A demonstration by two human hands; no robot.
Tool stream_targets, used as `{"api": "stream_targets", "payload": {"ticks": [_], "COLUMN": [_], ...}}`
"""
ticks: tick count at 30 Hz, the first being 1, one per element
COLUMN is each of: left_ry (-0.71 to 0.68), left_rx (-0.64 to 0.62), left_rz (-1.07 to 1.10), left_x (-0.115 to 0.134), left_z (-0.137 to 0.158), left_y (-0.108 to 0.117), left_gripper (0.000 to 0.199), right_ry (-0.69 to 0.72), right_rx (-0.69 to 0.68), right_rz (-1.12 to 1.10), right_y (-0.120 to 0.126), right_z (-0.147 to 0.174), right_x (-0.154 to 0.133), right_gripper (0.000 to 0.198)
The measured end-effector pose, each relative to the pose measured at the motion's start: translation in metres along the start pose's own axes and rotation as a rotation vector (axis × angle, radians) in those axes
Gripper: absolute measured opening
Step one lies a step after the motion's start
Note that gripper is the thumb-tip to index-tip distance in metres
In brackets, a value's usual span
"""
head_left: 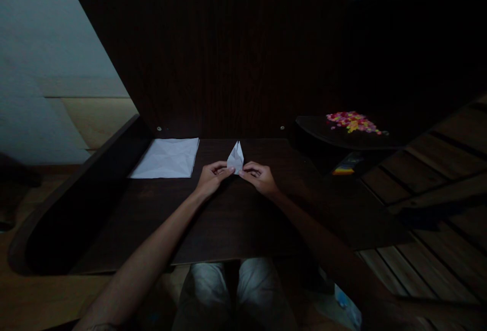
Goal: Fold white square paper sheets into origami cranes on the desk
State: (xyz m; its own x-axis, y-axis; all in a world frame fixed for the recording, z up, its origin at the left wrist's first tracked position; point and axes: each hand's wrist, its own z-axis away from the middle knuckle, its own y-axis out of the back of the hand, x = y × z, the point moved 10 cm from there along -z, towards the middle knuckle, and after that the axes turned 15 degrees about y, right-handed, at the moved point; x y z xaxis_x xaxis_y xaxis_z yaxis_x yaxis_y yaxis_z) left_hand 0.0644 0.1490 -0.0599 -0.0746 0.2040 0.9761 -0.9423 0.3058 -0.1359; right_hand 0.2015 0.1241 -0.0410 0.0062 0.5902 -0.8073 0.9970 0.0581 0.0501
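Note:
Between my two hands stands a small piece of folded white paper point(236, 157), its pointed end split at the top. My left hand point(213, 176) pinches its lower left side between thumb and fingers. On the opposite side, my right hand point(259, 176) grips the lower right edge, the thumb near the bottom. The fingers behind the paper are partly hidden. To the left of my left hand lies a stack of creased white paper sheets point(167, 157) on the dark wooden desk point(228, 219).
A raised dark shelf point(315, 130) at the right bears a scatter of small pink, red and yellow pieces point(355, 122). Beneath it sits a rainbow-striped item point(347, 164). A tall dark panel point(228, 52) closes off the back, and a side board point(76, 189) borders the left.

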Motion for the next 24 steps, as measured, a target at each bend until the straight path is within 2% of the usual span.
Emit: {"api": "stream_targets", "payload": {"ticks": [4,11,17,24], "left_ry": [-0.058,-0.082,-0.039,-0.030], "left_rx": [0.027,-0.016,-0.089,-0.100], "left_rz": [0.001,0.044,-0.030,-0.116], "left_x": [0.005,0.012,0.004,0.003], "left_z": [0.001,0.005,0.003,0.005], "left_y": [0.002,-0.004,-0.012,-0.015], "left_gripper": [0.035,0.054,0.045,0.042], "right_ry": [-0.043,-0.101,-0.184,-0.174], "right_rx": [0.007,0.066,0.003,0.023], "right_rz": [0.017,-0.064,-0.060,-0.014], "right_y": [-0.002,0.001,-0.004,-0.002], "right_z": [0.002,0.003,0.005,0.006], "right_x": [0.006,0.016,0.021,0.017], "right_gripper": [0.024,0.044,0.037,0.037]}}
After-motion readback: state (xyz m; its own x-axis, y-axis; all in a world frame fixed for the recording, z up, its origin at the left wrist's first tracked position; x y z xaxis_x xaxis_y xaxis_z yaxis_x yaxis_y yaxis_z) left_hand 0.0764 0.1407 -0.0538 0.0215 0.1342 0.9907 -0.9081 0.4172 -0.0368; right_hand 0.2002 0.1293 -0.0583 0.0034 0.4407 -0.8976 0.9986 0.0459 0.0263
